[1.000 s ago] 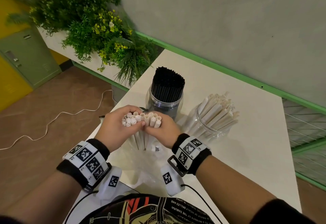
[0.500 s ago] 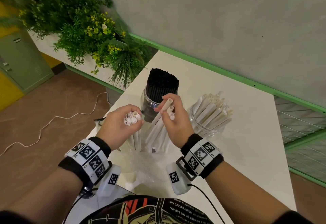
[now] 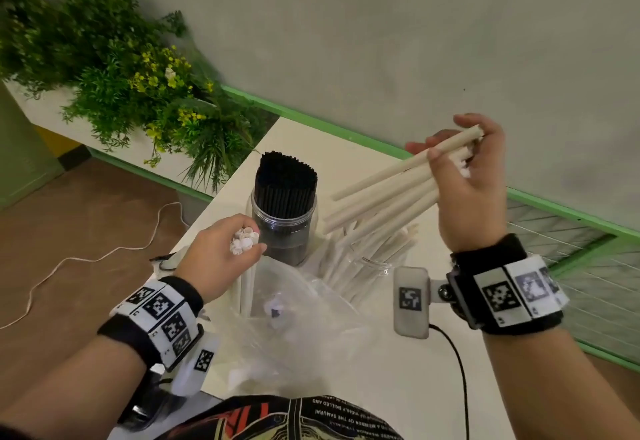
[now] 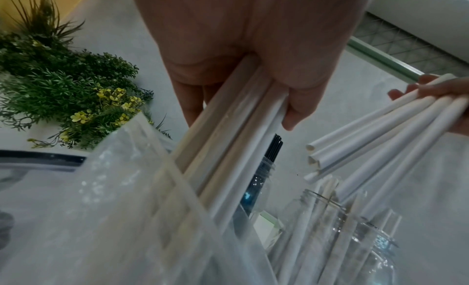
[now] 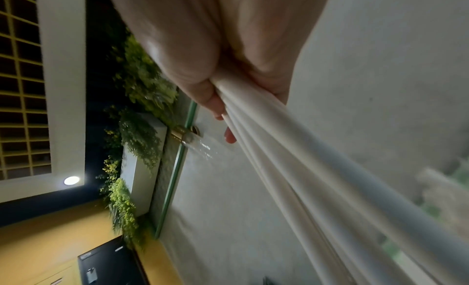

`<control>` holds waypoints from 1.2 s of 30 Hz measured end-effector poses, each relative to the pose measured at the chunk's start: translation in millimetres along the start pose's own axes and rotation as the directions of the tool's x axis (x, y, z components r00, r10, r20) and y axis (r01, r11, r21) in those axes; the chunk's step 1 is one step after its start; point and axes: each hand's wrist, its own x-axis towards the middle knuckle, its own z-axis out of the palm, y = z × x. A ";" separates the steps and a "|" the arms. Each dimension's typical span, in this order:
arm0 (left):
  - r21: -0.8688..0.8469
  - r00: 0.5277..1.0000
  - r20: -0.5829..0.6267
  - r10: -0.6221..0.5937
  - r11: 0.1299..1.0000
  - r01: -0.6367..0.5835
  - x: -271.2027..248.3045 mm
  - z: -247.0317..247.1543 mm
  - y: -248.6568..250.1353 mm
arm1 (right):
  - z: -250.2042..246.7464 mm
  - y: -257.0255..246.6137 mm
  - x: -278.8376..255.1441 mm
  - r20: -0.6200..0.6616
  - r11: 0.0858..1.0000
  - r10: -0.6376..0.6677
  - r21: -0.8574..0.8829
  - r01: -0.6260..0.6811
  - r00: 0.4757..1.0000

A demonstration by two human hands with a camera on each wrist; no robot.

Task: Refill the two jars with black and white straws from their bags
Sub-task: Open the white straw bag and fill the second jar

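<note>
The right hand grips a fanned bunch of pale, stiff, light paper straws by their upper ends, above the clear jar of white straws at 1 o'clock. The left hand clenches more inside the crinkly clear plastic bag. They look slippery and prone to splay, so a mid-bundle hold seems safest.

White straws fan above their clear jar; black straws stand packed upright in the neighbouring jar.

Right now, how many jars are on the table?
2. The black-straw jar stands just beyond the left hand. The white-straw jar sits right of it, below the right hand; the plastic bag partly covers it.
</note>
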 end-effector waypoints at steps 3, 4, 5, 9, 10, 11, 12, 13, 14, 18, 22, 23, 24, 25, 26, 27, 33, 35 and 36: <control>0.004 1.000 0.006 0.006 1.000 -0.006 2.1 1.3 0.7 | -18.2 -3.5 8.5 -0.058 1.000 -0.010 -0.002 0.010 0.998; 0.002 1.000 0.007 0.004 1.000 -0.004 2.7 1.4 0.3 | -22.4 -3.8 9.6 -0.071 1.000 -0.013 -0.001 0.013 0.997; 0.000 1.000 0.010 0.001 1.000 -0.001 3.0 1.4 -0.1 | -25.5 -4.5 10.0 -0.080 1.000 -0.018 -0.006 0.018 0.997; 0.006 1.000 0.017 -0.005 1.000 0.005 3.1 1.5 0.1 | -29.6 1.0 7.0 -0.072 0.998 -0.002 -0.056 -0.002 0.997; 0.008 1.000 0.016 -0.005 1.000 0.005 2.8 1.4 0.5 | -28.8 3.8 4.9 -0.053 0.997 0.016 -0.077 -0.020 0.998; 0.010 1.000 0.015 -0.004 1.000 0.003 2.6 1.3 0.7 | -27.9 7.1 2.7 -0.025 0.994 0.034 -0.101 -0.036 0.999; 0.014 1.000 0.014 -0.002 1.000 0.002 2.2 1.3 0.8 | -27.0 10.5 0.6 0.013 0.991 0.048 -0.128 -0.046 0.999; 0.017 1.000 0.014 -0.001 1.000 0.000 1.8 1.3 0.7 | -26.5 14.0 -1.4 0.053 0.986 0.062 -0.156 -0.053 0.997; 0.019 1.000 0.014 -0.001 1.000 0.000 1.3 1.4 0.3 | -26.1 18.0 -3.2 0.086 0.981 0.078 -0.183 -0.061 0.993; 0.006 1.000 0.012 -0.010 1.000 0.010 -0.5 0.6 -1.9 | -19.8 35.6 -10.3 0.121 0.970 0.140 -0.216 -0.112 0.983; 0.016 1.000 0.007 -0.009 1.000 0.009 -1.6 0.4 -2.9 | -12.5 59.3 -17.3 0.123 0.928 0.185 -0.348 -0.133 0.975; 0.019 1.000 0.007 -0.011 1.000 0.011 -1.7 0.4 -2.8 | -12.9 66.5 -18.1 0.128 0.896 0.193 -0.428 -0.121 0.973; 0.021 1.000 0.007 -0.011 1.000 0.011 -1.8 0.4 -2.7 | -14.2 74.0 -19.0 0.145 0.857 0.196 -0.507 -0.097 0.970; 0.021 1.000 0.006 -0.012 1.000 0.012 -2.1 0.4 -2.7 | -16.0 80.7 -20.3 0.174 0.814 0.197 -0.577 -0.063 0.965; 0.019 1.000 0.006 -0.012 1.000 0.012 -2.5 0.4 -2.8 | -17.9 86.8 -21.9 0.210 0.772 0.201 -0.635 -0.023 0.957; 0.016 1.000 0.005 -0.011 1.000 0.011 -2.7 0.4 -2.7 | -19.7 91.9 -24.0 0.248 0.737 0.210 -0.676 0.014 0.946; 0.022 1.000 -0.008 -0.003 1.000 0.003 -3.3 0.5 -4.3 | -26.1 103.3 -47.8 0.351 0.644 0.192 -0.749 0.152 0.916; 0.017 1.000 -0.007 -0.004 1.000 0.004 -3.9 0.1 -4.7 | -27.2 110.2 -56.2 0.428 0.564 0.249 -0.794 0.229 0.869; 0.016 1.000 -0.008 -0.003 1.000 0.003 -4.1 0.0 -4.7 | -27.8 112.7 -58.4 0.444 0.539 0.283 -0.807 0.242 0.850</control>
